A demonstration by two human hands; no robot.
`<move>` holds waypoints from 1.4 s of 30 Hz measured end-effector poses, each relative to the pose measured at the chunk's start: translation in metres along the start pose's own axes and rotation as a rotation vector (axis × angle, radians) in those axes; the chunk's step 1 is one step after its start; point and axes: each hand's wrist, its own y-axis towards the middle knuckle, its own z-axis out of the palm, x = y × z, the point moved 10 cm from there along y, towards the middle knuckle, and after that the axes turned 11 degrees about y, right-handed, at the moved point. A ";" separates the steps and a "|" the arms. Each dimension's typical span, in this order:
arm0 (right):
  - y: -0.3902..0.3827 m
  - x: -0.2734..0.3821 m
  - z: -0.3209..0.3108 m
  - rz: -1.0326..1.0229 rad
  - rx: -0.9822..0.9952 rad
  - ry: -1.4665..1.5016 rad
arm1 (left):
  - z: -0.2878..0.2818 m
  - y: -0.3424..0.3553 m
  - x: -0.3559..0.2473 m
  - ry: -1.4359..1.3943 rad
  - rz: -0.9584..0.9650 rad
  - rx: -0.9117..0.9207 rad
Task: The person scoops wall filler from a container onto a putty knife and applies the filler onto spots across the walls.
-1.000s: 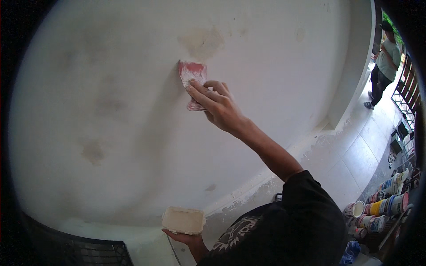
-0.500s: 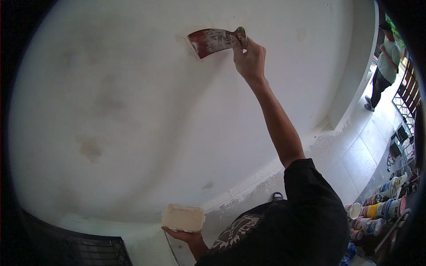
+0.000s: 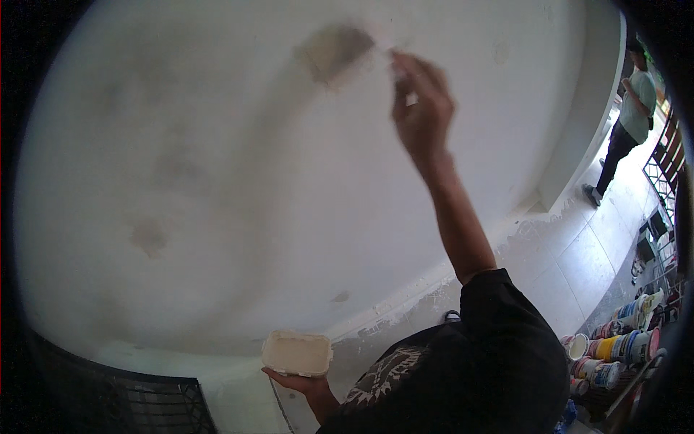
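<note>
So we've got both hands up by a big off-white wall (image 3: 376,217), and the easy one is our left hand (image 3: 307,385). It's palm-up at 7 o'clock, cupped under a cream tray (image 3: 300,372) and carrying its weight, thumb side out past the near edge. The tray sits almost level, with a smooth pale paste (image 3: 297,352) filling most of it.

Our right hand (image 3: 428,119) is up at 1 o'clock, arm stretched out, and badly blurred. The fingers look bunched near the thumb with a small gap between, tips toward 11. We honestly can't tell what it has hold of, if anything, or whether it's touching the wall.

Just beside those fingertips, toward 12 o'clock, there's a tan patch (image 3: 325,61) that goes dark grey on its right side. Another brownish stain (image 3: 148,237) shows at 9, and a little grey mark (image 3: 340,296) low down at 6.

Around us: our black sleeve (image 3: 499,296) at 5, a dark grille (image 3: 159,405) between 7 and 8, pale floor (image 3: 571,253) tiles at 3, a bunch of tubs (image 3: 643,346) at 4, and another person (image 3: 640,101) in a light top standing well apart at 2.
</note>
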 end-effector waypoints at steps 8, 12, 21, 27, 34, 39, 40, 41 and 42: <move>-0.035 0.061 0.039 0.112 0.390 0.340 | -0.003 0.007 -0.005 0.010 0.072 0.033; 0.002 -0.016 0.032 0.557 0.191 0.587 | -0.011 0.014 0.000 -0.048 0.045 0.066; -0.085 -0.119 -0.006 0.785 0.049 0.202 | -0.016 0.014 0.004 -0.106 0.056 0.037; -0.005 -0.027 -0.046 0.197 -0.014 0.001 | -0.019 0.009 0.000 -0.107 0.017 -0.051; 0.014 0.028 0.033 -0.336 0.238 0.083 | -0.005 0.013 -0.002 -0.138 0.028 0.008; -0.093 0.001 0.054 -0.119 0.758 0.140 | -0.032 0.019 0.001 -0.172 0.053 -0.030; -0.092 0.015 0.037 -0.146 0.737 0.158 | -0.032 0.018 -0.002 -0.197 0.052 -0.039; -0.085 0.023 0.027 -0.169 0.746 0.167 | -0.027 0.013 -0.011 -0.130 0.095 0.001; -0.078 0.023 0.018 -0.091 0.773 0.188 | -0.024 0.009 -0.020 -0.055 0.131 0.038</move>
